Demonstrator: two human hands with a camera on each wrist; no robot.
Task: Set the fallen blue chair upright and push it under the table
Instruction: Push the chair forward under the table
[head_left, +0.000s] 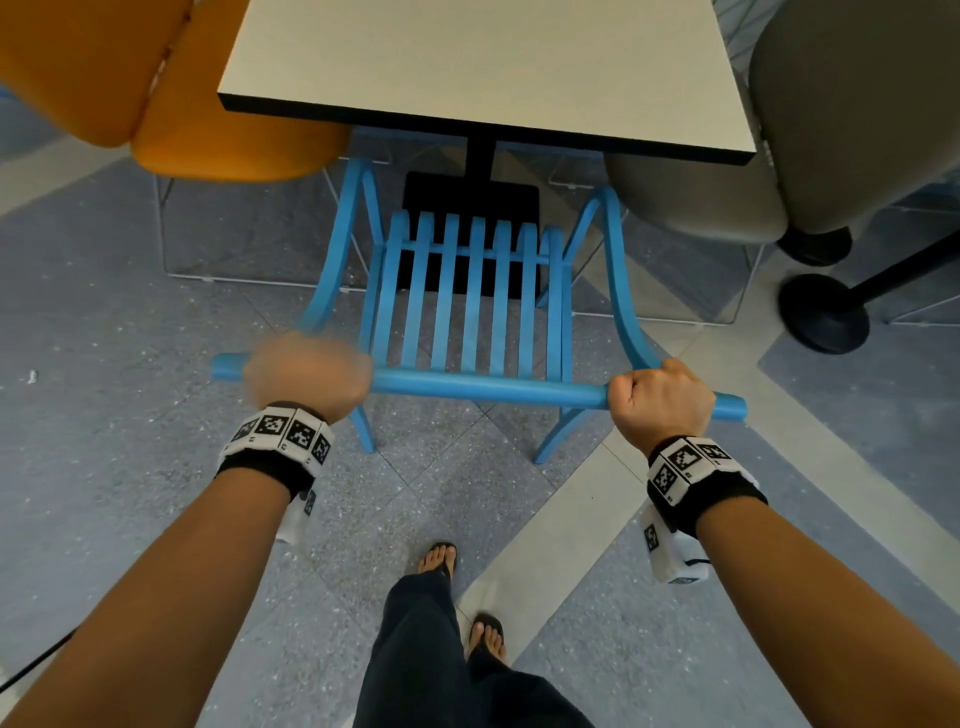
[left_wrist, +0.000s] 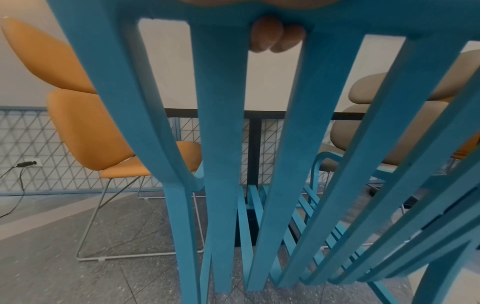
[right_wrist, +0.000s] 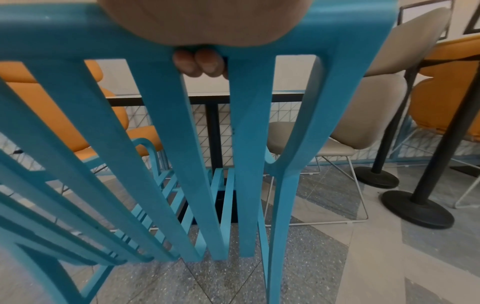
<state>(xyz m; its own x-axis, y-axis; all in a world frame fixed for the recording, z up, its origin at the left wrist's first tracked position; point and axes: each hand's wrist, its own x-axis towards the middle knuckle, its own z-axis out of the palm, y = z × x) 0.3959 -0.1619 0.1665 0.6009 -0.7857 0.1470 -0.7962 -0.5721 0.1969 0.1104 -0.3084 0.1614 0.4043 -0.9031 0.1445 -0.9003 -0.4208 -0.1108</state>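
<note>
blue chair (head_left: 467, 312) upright, 2 hands gripping, left hand (head_left: 306, 371) blurred

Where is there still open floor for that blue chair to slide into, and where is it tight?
Open floor lies under the table, between the orange chair and the grey chair. The blue chair points into that gap, both hands, left hand and right hand, gripping its top rail. Tight spot: the table's black base straight ahead.

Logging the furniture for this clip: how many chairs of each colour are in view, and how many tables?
Blue chair: 1, upright, gripped at the top rail by left hand and right hand
Orange chair: 2, second one only in the right wrist view
Grey chair: 1
Table: 1
Total: 5
</note>
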